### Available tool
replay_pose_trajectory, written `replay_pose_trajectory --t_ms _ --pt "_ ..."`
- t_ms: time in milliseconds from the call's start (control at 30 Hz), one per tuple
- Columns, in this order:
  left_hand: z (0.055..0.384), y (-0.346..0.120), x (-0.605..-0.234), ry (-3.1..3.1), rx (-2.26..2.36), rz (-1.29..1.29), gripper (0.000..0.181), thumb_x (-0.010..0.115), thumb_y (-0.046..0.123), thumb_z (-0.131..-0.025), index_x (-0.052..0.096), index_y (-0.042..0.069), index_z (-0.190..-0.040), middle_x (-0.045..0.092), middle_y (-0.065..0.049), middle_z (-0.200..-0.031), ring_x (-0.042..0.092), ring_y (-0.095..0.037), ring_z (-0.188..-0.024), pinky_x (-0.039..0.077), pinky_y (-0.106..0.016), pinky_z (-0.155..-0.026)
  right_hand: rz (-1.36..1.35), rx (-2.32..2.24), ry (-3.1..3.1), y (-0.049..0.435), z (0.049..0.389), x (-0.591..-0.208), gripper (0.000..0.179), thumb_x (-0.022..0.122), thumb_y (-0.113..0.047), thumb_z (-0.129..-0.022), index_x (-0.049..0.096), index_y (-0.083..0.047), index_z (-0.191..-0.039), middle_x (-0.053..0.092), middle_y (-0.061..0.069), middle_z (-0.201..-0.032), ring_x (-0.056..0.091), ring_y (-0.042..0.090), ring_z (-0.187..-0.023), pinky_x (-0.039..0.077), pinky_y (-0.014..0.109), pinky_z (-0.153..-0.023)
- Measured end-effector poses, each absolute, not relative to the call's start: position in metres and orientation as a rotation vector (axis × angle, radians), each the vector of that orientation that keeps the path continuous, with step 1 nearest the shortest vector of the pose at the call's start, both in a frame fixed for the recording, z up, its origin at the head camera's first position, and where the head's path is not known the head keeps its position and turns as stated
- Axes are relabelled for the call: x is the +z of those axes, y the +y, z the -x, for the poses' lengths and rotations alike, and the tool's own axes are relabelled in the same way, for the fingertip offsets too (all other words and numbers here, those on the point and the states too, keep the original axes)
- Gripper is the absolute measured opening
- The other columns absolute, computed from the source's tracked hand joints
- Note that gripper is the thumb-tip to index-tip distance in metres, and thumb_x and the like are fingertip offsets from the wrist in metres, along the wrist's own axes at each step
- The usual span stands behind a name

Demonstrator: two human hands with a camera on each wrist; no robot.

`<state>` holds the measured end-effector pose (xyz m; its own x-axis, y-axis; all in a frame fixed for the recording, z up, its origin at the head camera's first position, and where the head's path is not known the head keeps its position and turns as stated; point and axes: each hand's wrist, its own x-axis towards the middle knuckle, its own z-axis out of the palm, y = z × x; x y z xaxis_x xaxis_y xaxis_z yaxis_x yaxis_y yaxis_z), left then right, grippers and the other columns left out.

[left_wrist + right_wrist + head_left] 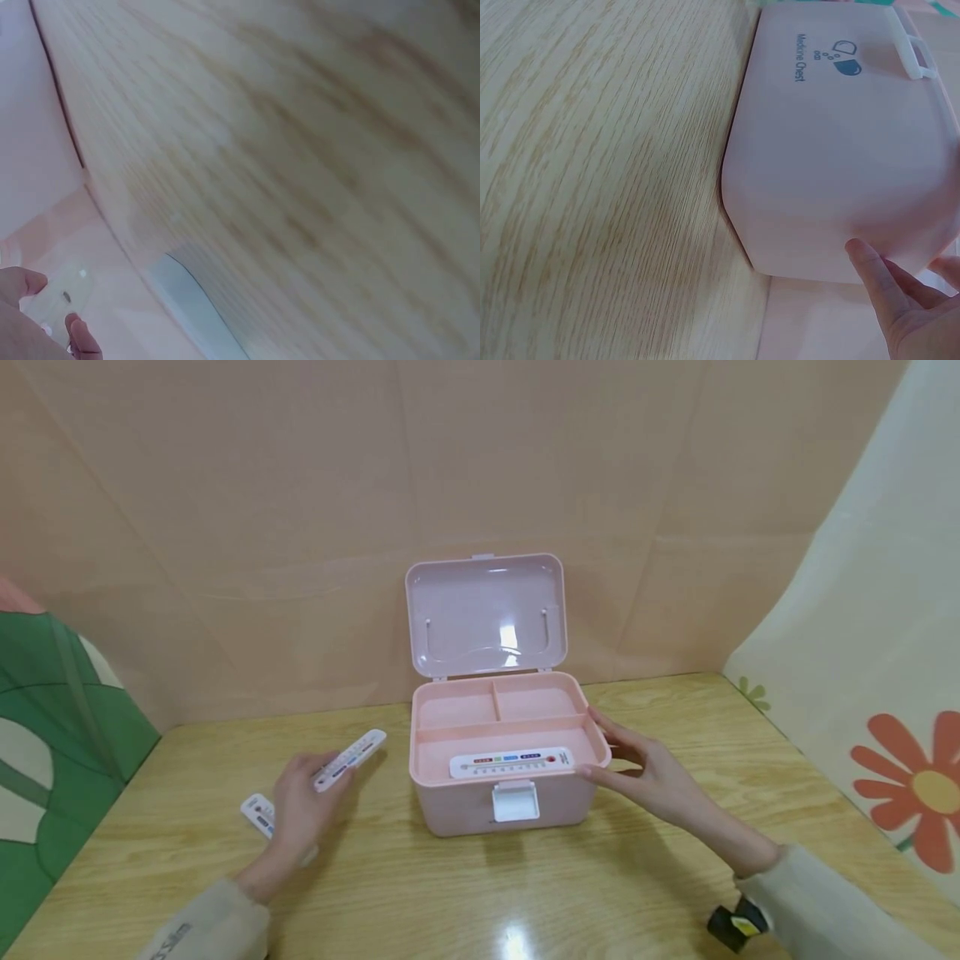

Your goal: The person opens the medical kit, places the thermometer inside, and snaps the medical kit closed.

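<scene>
In the head view my left hand (303, 802) pinches a white thermometer card (351, 760) with coloured bands, lifted left of the pink medicine box (457, 810). A second thermometer card (258, 812) lies on the table, partly hidden under that hand. The box stands with its lid (483, 610) raised. In its tray (431, 760) a third thermometer card (513, 764) lies in the long front compartment. My right hand (652, 777) grips the box's right side, thumb at the front corner and fingers farther back. The right wrist view shows that thumb (874, 274) against the box wall.
Two smaller compartments sit behind the front one in the tray. A white latch (516, 802) hangs open on the box front. The wooden table (420, 893) meets a beige sheet (300, 527) behind. Flower-printed cloth (855, 668) bounds the right side, and green-printed cloth (45, 760) the left.
</scene>
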<state>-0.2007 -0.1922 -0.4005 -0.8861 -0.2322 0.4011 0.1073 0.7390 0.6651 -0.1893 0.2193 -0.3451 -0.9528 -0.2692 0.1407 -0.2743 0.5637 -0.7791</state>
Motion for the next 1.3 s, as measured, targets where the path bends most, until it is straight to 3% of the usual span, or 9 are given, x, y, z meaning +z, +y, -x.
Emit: replay_pose_trajectory --t_ms 400,833,1100,1300 --pt "0.198 -0.191 -0.395 -2.364 -1.011 -0.046 0.036 0.077 0.013 -0.072 0.068 0.002 -0.105 0.064 -0.016 -0.098 0.058 -0.027 -0.085 0.041 -0.029 -0.07 -0.488 1.382 -2.767 0.219 0.19 -0.345 0.073 0.067 -0.031 -0.084 0.026 -0.028 -0.146 0.035 0.017 -0.146 0.052 0.037 -0.116 0.056 0.035 -0.08" --pt "0.196 -0.192 -0.38 -2.352 -1.102 -0.067 0.039 0.077 0.014 -0.073 0.066 0.004 -0.11 0.063 -0.015 -0.106 0.058 -0.026 -0.091 0.035 -0.012 -0.07 -0.464 1.374 -2.783 0.219 0.189 -0.343 0.074 0.067 -0.032 -0.084 0.026 -0.029 -0.146 0.035 0.017 -0.146 0.051 0.037 -0.117 0.055 0.039 -0.082" --pt "0.192 -0.194 -0.366 -2.35 -1.167 -0.071 0.039 0.076 0.017 -0.076 0.066 0.006 -0.112 0.061 -0.012 -0.107 0.054 -0.02 -0.089 0.035 -0.007 -0.067 -0.461 1.373 -2.789 0.219 0.188 -0.343 0.074 0.067 -0.033 -0.084 0.026 -0.03 -0.146 0.035 0.017 -0.146 0.051 0.038 -0.117 0.055 0.039 -0.081" --pt "0.193 -0.196 -0.363 -2.349 -1.201 -0.107 0.041 0.076 0.019 -0.076 0.065 0.01 -0.114 0.061 -0.008 -0.108 0.049 -0.005 -0.085 0.04 -0.007 -0.065 -0.456 1.368 -2.792 0.219 0.188 -0.344 0.074 0.066 -0.033 -0.084 0.025 -0.03 -0.146 0.035 0.017 -0.146 0.051 0.037 -0.117 0.056 0.038 -0.081"
